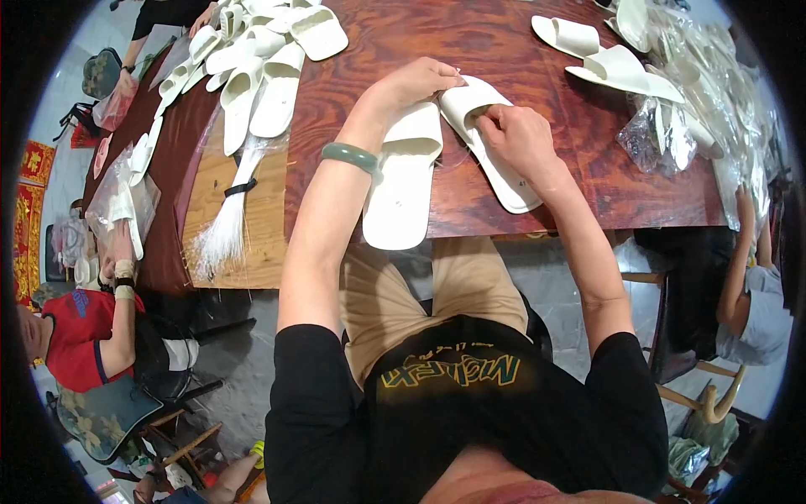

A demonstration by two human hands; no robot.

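Note:
Two white open-toe slippers lie side by side before me, toes pointing away. The left slipper (400, 197) reaches past the table's near edge; the right slipper (514, 191) is angled outward at its heel. My left hand (420, 80) is over their toe ends, its fingers pressed together between the two straps. Whatever those fingertips hold is too small to make out. My right hand (520, 141) is closed at the right slipper's strap opening, with fingertips tucked inside it and partly hidden. A green bangle (350, 157) circles my left wrist.
White slippers (277, 88) are heaped at the left. A bundle of thin white plastic strands (225, 223), bound with a black band, lies on the bare wood. Clear-bagged slippers (680, 101) are piled at the right. Other people sit or stand at both sides of the table (588, 189).

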